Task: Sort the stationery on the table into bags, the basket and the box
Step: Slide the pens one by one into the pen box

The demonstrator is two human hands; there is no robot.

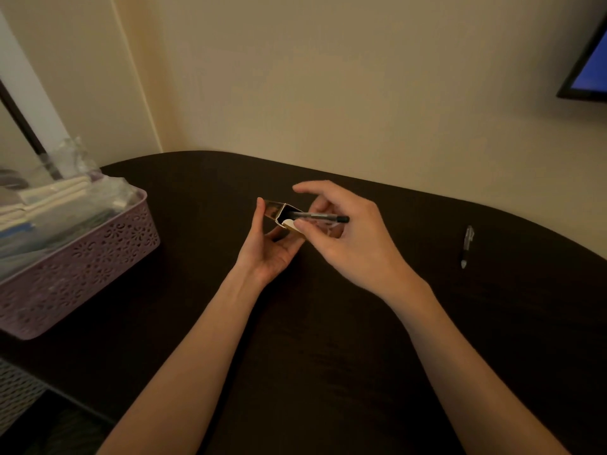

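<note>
We are feeding a pen into a small box over the dark bench.

From the head view, we are gripping the narrow box (pixel 277 211) in our left hand (pixel 267 247), fingers curled round it, its open end facing right above the middle of the bench (pixel 328 356). Our right hand (pixel 348 238) is pinching a black pen (pixel 323 218) whose tip is sitting inside the box mouth. Another clear pen (pixel 467 246) is lying well apart at the right. At the near left edge, a pink basket (pixel 82 267) is holding bagged stationery.
</note>
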